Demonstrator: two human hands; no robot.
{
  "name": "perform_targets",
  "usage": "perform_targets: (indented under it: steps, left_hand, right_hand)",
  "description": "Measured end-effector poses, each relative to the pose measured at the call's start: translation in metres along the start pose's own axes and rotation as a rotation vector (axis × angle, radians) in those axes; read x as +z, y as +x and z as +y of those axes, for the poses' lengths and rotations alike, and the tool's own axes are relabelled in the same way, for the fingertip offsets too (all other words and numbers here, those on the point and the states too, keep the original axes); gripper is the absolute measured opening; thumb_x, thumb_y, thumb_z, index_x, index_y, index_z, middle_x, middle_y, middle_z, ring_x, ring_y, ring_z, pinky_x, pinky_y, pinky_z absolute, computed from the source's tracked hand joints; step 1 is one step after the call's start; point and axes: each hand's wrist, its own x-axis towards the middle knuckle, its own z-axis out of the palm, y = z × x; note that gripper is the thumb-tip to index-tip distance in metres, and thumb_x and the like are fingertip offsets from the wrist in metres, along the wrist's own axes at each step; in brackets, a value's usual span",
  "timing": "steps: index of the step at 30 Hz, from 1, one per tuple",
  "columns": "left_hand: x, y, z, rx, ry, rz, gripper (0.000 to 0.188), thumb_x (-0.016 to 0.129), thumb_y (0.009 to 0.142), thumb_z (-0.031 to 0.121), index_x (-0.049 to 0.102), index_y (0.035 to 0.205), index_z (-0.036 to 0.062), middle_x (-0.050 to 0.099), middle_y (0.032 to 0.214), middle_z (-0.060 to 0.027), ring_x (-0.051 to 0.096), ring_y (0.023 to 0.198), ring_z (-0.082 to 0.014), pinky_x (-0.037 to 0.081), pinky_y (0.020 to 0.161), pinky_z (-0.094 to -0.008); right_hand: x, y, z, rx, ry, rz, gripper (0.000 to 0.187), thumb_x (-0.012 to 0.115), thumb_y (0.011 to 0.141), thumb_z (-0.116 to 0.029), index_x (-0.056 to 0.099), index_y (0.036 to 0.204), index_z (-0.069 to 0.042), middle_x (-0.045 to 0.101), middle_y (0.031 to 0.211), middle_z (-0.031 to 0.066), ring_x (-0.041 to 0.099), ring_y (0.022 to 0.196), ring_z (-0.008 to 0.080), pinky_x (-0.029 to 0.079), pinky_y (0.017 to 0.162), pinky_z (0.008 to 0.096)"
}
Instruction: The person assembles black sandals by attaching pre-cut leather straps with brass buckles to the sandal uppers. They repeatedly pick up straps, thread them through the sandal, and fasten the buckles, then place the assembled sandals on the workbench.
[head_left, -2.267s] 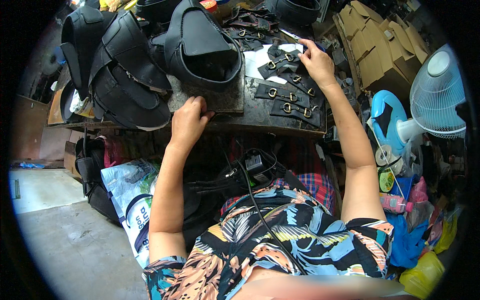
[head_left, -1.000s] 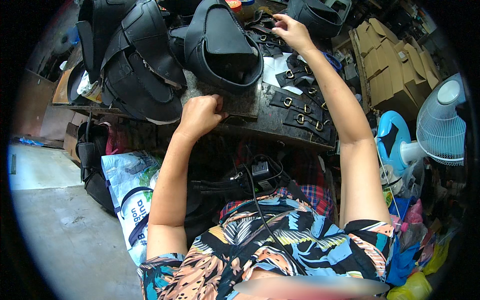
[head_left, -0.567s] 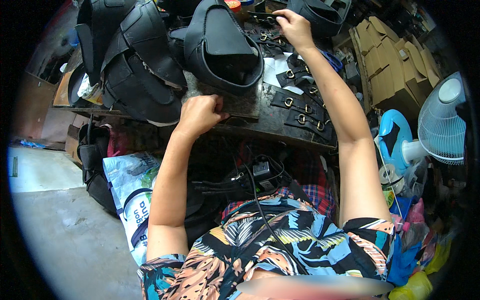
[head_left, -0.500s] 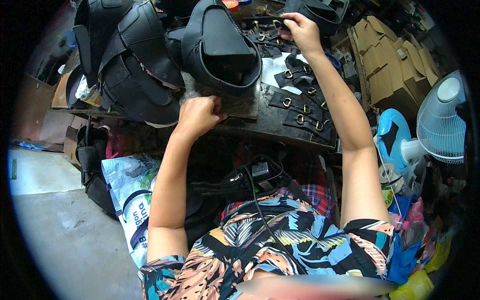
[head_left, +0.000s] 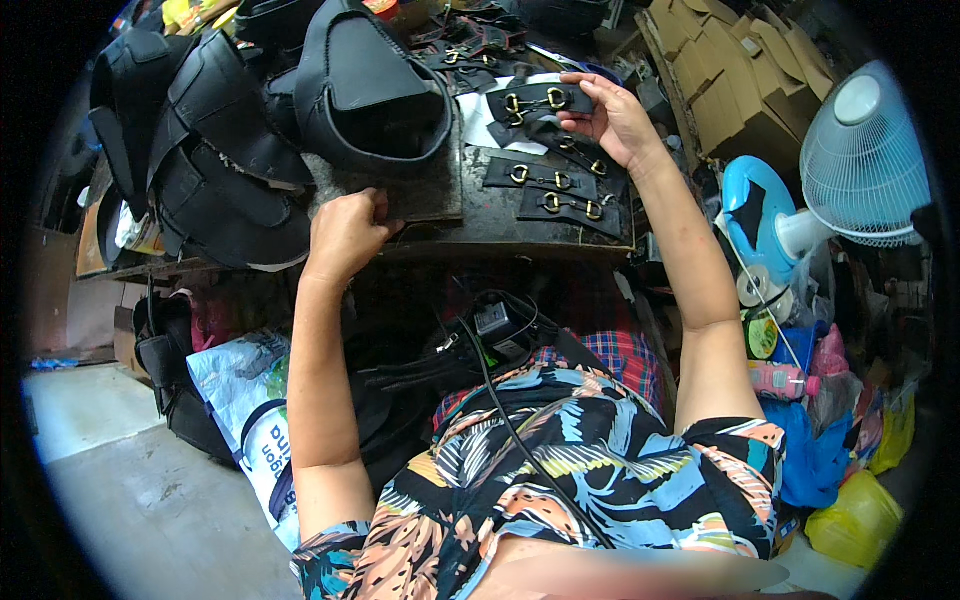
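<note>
My right hand (head_left: pixel 612 122) pinches the right end of a black strap piece with a gold-coloured horsebit buckle (head_left: pixel 538 101), held over the bench. Below it lie more black strap pieces with the same metal fittings, among them one strap (head_left: pixel 541 177) and another nearer the bench edge (head_left: pixel 570 208). White paper (head_left: pixel 478 128) shows partly under them. My left hand (head_left: pixel 348 232) is closed at the bench's front edge, fingers curled under; whatever it may hold is hidden. Beyond it, a large black shoe-like upper (head_left: pixel 375 95) stands on a dark board (head_left: pixel 432 198).
More stitched black uppers (head_left: pixel 225 190) are piled at the left of the bench. Brown cardboard boxes (head_left: pixel 735 75) stand at the far right, with a blue and white fan (head_left: pixel 860 150) nearer. Plastic bags (head_left: pixel 855 520) lie at the lower right. A cable (head_left: pixel 490 385) runs across my lap.
My right hand has come nearer from the far side of the bench, now with a buckled strap over the paper. My left hand stays closed at the edge. The whole view has shifted.
</note>
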Motion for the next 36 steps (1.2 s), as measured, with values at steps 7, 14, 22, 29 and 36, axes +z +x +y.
perform_targets:
  steps: [7,14,22,29,36]
  left_hand:
    - [-0.002,-0.001,0.001,0.008,0.005,0.006,0.026,0.077,0.074,0.028,0.064,0.082,0.0060,0.067,0.078,-0.0176,0.065,0.080,-0.0382,0.049,0.069,-0.0465]
    - [0.010,-0.004,-0.008,-0.009,-0.045,0.044,0.026,0.076,0.075,0.026,0.061,0.081,0.0051,0.065,0.074,-0.0172,0.065,0.079,-0.0373,0.049,0.068,-0.0458]
    - [0.009,-0.028,0.027,0.285,-0.148,0.802,0.028,0.076,0.081,0.032,0.064,0.100,0.0157,0.057,0.087,-0.0058,0.060,0.071,-0.0244,0.050,0.060,-0.0328]
    - [-0.025,0.006,0.030,0.253,0.237,0.777,0.032,0.081,0.072,0.031,0.065,0.095,0.0162,0.052,0.098,-0.0062,0.060,0.086,-0.0230,0.053,0.060,-0.0339]
    - [-0.051,0.038,-0.004,0.186,0.372,0.860,0.024,0.076,0.080,0.028,0.065,0.098,0.0165,0.056,0.112,-0.0073,0.064,0.092,-0.0261,0.057,0.069,-0.0370]
  right_hand:
    - [-0.010,-0.009,0.003,0.020,0.051,0.029,0.029,0.048,0.102,-0.021,0.061,0.121,-0.003,0.065,0.108,0.0104,0.069,0.084,0.0222,0.060,0.075,0.0328]
    - [-0.012,-0.029,0.001,-0.088,0.076,0.060,0.030,0.051,0.100,-0.016,0.058,0.124,-0.001,0.066,0.109,0.0123,0.069,0.088,0.0241,0.060,0.077,0.0328]
    - [0.004,-0.095,-0.003,-0.211,-0.006,0.169,0.055,0.056,0.086,-0.001,0.043,0.139,-0.005,0.062,0.111,0.0104,0.066,0.085,0.0168,0.058,0.073,0.0266]
    - [0.031,-0.113,-0.001,-0.210,-0.001,0.136,0.054,0.054,0.085,0.002,0.043,0.138,-0.003,0.062,0.107,0.0082,0.065,0.089,0.0143,0.060,0.073,0.0280]
    - [0.053,-0.113,0.003,-0.186,-0.056,0.102,0.053,0.054,0.084,0.001,0.046,0.136,-0.002,0.061,0.110,0.0082,0.063,0.091,0.0127,0.059,0.071,0.0273]
